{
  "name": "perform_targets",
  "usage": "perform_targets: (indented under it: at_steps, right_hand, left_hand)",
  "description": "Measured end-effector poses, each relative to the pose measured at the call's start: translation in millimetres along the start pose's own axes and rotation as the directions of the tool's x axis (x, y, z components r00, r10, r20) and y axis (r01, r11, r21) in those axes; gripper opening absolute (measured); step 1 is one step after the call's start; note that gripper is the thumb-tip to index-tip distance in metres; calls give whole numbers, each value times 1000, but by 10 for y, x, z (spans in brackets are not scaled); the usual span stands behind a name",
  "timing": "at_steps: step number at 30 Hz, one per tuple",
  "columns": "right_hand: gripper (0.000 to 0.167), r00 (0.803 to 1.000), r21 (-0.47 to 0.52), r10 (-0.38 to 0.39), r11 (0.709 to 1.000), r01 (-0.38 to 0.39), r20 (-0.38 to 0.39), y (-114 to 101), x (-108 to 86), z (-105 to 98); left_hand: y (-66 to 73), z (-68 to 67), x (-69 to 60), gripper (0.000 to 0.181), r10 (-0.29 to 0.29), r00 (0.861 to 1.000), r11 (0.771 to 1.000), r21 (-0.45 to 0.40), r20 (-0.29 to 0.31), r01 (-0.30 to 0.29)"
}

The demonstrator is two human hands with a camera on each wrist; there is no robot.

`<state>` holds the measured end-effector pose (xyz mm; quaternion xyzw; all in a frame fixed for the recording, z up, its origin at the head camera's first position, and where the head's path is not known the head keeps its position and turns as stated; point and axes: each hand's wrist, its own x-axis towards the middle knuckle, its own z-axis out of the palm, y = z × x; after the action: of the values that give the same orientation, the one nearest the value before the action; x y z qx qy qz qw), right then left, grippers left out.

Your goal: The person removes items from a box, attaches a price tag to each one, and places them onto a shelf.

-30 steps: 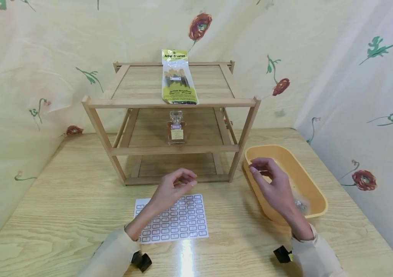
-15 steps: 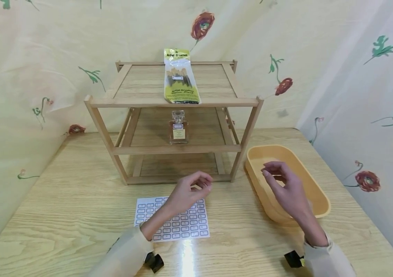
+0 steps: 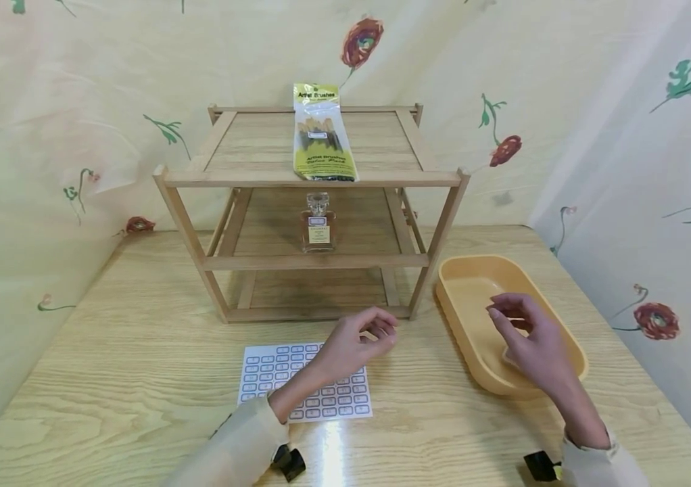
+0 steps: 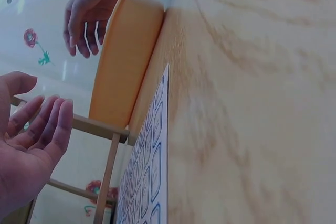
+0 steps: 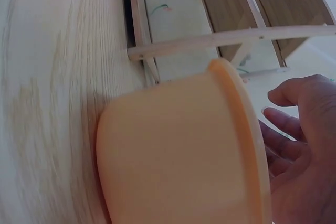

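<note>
Hands: L hand (image 3: 362,341) raised above table (image 3: 108,338), forearm slanting twd 2 o'clock; R hand (image 3: 531,338) over tray (image 3: 473,291), forearm slanting twd 11 o'clock. Clock as per head view.
L fingers: released, loosely bent, thumb apart fr. index; nothing held.
R fingers: released, curved, gap btwn thumb & index; nothing held.
Cuffs: cream sleeves (image 3: 242,439), black block (image 3: 289,462) at each.
Tray finish: yellow-orange, smooth, oblong, rounded corners, protruding rim.
Sheet finish: label sheet (image 3: 281,367) white, thin, flat; grid of blue-edged, round-cornered boxes.
Rack finish: rack (image 3: 260,142) pale wood, 3 tiers, slanted legs.
Brush pack: brush pack (image 3: 324,135) clear & yellow-green, lying on top tier, lower end over front rail.
Bottle: glass bottle (image 3: 318,230), squarish, amber, upright on mid tier, 11 o'clock fr. L hand.
Table finish: light wood grain, glare streak nr 6 o'clock.
Tray loc.: beneath R fingers, far end at 11 o'clock fr. them; contact w/ rim n/v. Pale item (image 3: 508,357) inside, mostly hidden by R hand, can't ID.
Sheet loc.: 8 o'clock fr. L fingers, apart fr. them; part hidden by L forearm.
Rack loc.: 11 o'clock fr. L fingers, set back.
</note>
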<state>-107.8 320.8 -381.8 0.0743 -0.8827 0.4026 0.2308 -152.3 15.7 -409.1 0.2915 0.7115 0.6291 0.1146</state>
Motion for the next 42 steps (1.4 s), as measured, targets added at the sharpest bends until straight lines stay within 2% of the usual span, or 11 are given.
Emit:
perform_targets:
  at_steps: [9,20,30,36,42]
  right_hand:
    - [19,999,-49,-2,999,4,34,66,-23,-126]
    - [17,997,-107,24,994,-16,71,186,-37,-249]
    - [16,990,-152,46,988,-26,134,285,-72,-367]
    - [17,983,-176,52,984,-21,176,339,-91,-440]
    - [17,977,-205,65,979,-22,205,370,-88,-461]
  left_hand:
    - [-16,81,28,21,10,1000,1000,-5,15,-10]
    - [-32,147,62,24,-7,1000,999,-38,10,8]
    - [-34,234,84,29,-5,999,996,-92,53,10]
    - [-24,292,108,28,-18,998,992,-120,66,26]
    - [-18,412,124,32,-49,996,992,-116,78,58]
